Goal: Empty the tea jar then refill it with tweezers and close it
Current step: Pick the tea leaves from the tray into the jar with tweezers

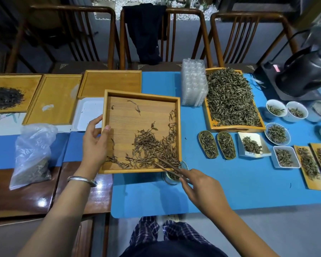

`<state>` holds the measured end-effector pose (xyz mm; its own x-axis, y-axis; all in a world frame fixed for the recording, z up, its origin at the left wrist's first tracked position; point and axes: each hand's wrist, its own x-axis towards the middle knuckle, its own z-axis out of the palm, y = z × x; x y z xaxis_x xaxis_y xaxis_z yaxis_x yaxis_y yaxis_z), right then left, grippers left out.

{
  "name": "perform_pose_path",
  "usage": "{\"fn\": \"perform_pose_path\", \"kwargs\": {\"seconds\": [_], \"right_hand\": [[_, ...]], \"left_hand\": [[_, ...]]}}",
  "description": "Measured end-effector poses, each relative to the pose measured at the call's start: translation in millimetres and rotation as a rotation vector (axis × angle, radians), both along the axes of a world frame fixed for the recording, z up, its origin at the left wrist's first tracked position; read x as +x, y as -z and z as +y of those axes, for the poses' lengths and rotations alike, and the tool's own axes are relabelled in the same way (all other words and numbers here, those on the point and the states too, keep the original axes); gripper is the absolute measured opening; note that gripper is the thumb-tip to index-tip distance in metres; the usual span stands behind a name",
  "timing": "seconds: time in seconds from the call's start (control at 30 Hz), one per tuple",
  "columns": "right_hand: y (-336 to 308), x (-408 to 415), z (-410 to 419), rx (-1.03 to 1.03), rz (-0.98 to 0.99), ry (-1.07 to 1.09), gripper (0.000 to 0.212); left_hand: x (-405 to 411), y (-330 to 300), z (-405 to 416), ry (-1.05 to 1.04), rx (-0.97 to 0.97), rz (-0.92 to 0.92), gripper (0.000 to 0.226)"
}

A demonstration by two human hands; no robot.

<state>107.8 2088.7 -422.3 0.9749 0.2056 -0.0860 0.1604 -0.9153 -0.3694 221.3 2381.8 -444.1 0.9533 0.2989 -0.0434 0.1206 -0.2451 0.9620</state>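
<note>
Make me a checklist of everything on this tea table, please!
Surface: blue mat over a wooden table.
Job's things: bamboo tray tilted, brown tea leaves heaped at its low corner; glass jar below that corner; tweezers in the leaves.
Clutter: green-tea tray, small dishes, plastic bag, clear cups.
Grippers: left hand holds the tray's edge; right hand pinches the tweezers.
Cables: black cord behind the kettle.
Surroundings: wooden chairs.
</note>
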Motion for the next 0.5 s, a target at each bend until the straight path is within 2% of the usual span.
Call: {"fn": "perform_pose_path", "kwargs": {"seconds": [0.5], "right_hand": [[-5, -15, -29, -0.01, 0.046, 0.064, 0.019]], "left_hand": [[0, -4, -2, 0.034, 0.013, -0.025, 0.037]]}}
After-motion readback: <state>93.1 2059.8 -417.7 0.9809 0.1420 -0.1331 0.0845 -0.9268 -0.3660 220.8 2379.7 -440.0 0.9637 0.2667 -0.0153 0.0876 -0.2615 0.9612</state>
